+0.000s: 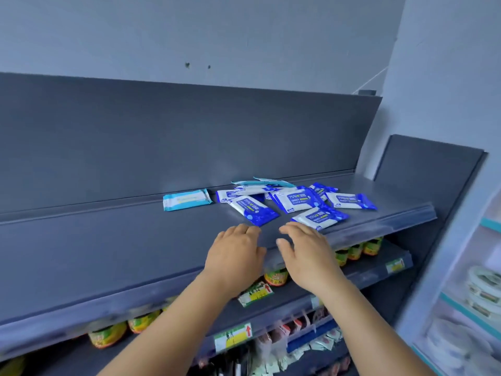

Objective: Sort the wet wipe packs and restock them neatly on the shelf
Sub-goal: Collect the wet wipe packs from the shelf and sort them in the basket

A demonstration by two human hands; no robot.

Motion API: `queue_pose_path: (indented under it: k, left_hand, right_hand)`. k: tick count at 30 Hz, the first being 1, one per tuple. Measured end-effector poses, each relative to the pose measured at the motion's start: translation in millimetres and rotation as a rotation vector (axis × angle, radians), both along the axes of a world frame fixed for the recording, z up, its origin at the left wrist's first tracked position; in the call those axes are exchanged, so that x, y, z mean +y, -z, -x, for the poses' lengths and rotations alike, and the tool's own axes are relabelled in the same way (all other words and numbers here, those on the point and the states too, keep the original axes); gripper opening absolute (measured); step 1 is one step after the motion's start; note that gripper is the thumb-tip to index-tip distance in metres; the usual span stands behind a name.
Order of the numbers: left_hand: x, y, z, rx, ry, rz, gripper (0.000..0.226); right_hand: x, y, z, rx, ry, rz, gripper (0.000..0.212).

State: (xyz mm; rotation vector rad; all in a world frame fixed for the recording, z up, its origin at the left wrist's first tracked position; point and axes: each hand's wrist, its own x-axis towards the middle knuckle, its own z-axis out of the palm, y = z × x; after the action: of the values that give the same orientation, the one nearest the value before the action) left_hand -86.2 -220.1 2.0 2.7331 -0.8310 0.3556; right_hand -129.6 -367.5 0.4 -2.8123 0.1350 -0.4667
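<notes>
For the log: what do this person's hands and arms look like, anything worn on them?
Both forearms are bare as far as the frame shows, with no sleeves in view. The left hand and right hand wear no gloves; no rings, watch or bracelets are visible.

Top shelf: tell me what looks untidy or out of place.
The blue wet wipe packs lie in a loose heap at mixed angles on the top shelf, some overlapping. One light-blue pack lies apart to their left; another light-blue pack sits at the back.
</notes>
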Motion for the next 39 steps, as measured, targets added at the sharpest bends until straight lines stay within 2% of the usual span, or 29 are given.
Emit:
queue_pose_path:
  k: [6, 10, 13, 17, 18, 20, 22, 24, 27, 32, 36, 38, 39]
  left_hand:
    - [-31, 3, -66, 0.082, -0.056, -0.088, 0.046]
    - [-55, 10, -110, 0.150, -0.059, -0.179, 0.054]
    - [-63, 15, -133, 0.195, -0.044, -0.276, 0.056]
    - [-58, 20, -139, 0.224, -0.016, -0.285, 0.051]
    - [-53, 19, -137, 0.219, -0.012, -0.280, 0.049]
    - [-43, 15, -132, 0.189, -0.009, -0.296, 0.044]
    - [-31, 11, -129, 0.155, -0.020, -0.317, 0.041]
    - [-19, 7, -128, 0.153, -0.051, -0.304, 0.041]
    - [-6, 3, -136, 0.172, -0.066, -0.312, 0.043]
    - [2, 0, -151, 0.279, 0.017, -0.388, 0.056]
    - [8, 0, -157, 0.337, -0.065, -0.297, 0.051]
    - [14, 3, -158, 0.370, -0.138, -0.227, 0.039]
    - [16, 4, -159, 0.389, -0.159, -0.174, 0.040]
  right_hand:
    - [-39, 0, -67, 0.072, 0.034, 0.011, 0.042]
    - [-74, 3, -104, 0.356, 0.181, 0.097, 0.047]
    - [-83, 6, -121, 0.495, 0.149, 0.069, 0.044]
    - [-72, 2, -130, 0.461, -0.013, 0.042, 0.020]
    - [-67, 0, -131, 0.449, -0.051, 0.032, 0.019]
    - [-61, -1, -134, 0.452, -0.116, -0.033, 0.024]
    - [-56, -3, -136, 0.415, -0.171, -0.095, 0.043]
    - [-53, -6, -139, 0.376, -0.203, -0.029, 0.054]
    - [-52, -8, -145, 0.424, -0.181, 0.113, 0.063]
    - [-52, -24, -150, 0.577, -0.108, 0.153, 0.065]
    - [-57, -22, -159, 0.559, -0.037, 0.208, 0.055]
    - [-58, -21, -160, 0.540, -0.025, 0.164, 0.052]
    - [-59, -20, -160, 0.539, -0.029, 0.114, 0.050]
